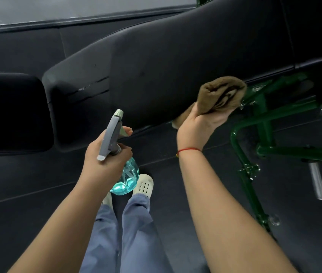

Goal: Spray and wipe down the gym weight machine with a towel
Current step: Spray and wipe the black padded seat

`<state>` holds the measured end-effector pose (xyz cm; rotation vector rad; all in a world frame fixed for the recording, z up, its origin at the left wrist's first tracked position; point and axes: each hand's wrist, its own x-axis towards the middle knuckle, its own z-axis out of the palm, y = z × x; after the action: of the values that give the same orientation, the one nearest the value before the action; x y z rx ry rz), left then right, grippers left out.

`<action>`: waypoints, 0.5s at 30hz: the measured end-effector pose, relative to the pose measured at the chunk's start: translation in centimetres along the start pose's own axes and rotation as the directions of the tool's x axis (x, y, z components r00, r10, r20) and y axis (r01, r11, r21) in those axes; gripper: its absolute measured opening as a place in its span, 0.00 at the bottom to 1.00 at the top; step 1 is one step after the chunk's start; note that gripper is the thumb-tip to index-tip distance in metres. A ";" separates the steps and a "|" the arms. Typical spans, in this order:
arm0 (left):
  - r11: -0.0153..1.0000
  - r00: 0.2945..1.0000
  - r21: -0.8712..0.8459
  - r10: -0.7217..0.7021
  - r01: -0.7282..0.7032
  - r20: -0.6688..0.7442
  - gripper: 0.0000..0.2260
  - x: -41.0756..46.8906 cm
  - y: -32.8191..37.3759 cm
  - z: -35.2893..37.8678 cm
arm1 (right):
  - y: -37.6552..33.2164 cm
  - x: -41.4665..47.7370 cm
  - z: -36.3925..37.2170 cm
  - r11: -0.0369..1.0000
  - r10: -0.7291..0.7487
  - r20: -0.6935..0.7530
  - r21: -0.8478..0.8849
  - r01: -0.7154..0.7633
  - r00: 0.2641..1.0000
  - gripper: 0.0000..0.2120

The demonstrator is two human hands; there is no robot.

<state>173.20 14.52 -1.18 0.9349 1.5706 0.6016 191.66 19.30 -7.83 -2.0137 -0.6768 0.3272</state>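
Note:
A long black padded bench (156,62) of the weight machine crosses the view, with a separate black pad (12,111) at its left end. My left hand (105,156) grips a spray bottle (125,176) with a grey trigger head and clear teal body, its nozzle aimed toward the bench. One finger lies on the trigger. My right hand (199,127) holds a folded brown towel (223,94) against the bench's near edge, at its right part. A red string circles that wrist.
The machine's green metal frame (262,115) with chrome knobs and a chrome peg (316,180) stands below the bench on the right. Dark rubber flooring (28,174) lies under everything. My legs in blue trousers and white perforated shoes (143,185) are at bottom centre.

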 end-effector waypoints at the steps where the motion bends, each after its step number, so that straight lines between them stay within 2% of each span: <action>1: 1.000 1.000 0.011 -0.002 0.002 -0.003 0.18 -0.1 -0.3 -0.1 | 0.5 -1.7 0.7 0.999 0.012 0.067 -0.032 -0.010 0.998 0.38; 5: 0.998 1.000 0.054 -0.017 0.017 0.003 0.18 -0.4 -1.0 -0.6 | 2.3 -5.9 1.1 0.995 0.101 0.309 -0.037 -0.095 0.946 0.39; 8: 0.998 1.000 0.060 -0.018 0.018 -0.001 0.18 -0.7 -1.0 -0.5 | 1.6 -4.7 -0.6 0.983 0.166 0.318 0.021 -0.182 0.934 0.38; 10: 0.999 1.000 0.050 -0.005 0.005 -0.002 0.18 -0.7 -0.7 -0.2 | 0.1 -2.8 -1.9 0.985 0.115 0.220 0.101 -0.140 0.969 0.39; 12: 1.000 1.000 0.030 -0.009 0.008 0.009 0.18 -0.7 -0.3 0.2 | -1.2 0.0 -2.9 0.986 0.031 0.041 0.161 -0.037 0.999 0.40; 15: 1.000 0.999 0.003 -0.003 0.003 0.037 0.18 -0.4 0.4 0.8 | -1.9 5.4 -3.6 0.982 0.011 -0.172 0.190 0.023 0.985 0.39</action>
<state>174.12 14.27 -0.80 0.9409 1.5396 0.5771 197.15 20.69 -4.14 -1.8317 -0.5226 0.2031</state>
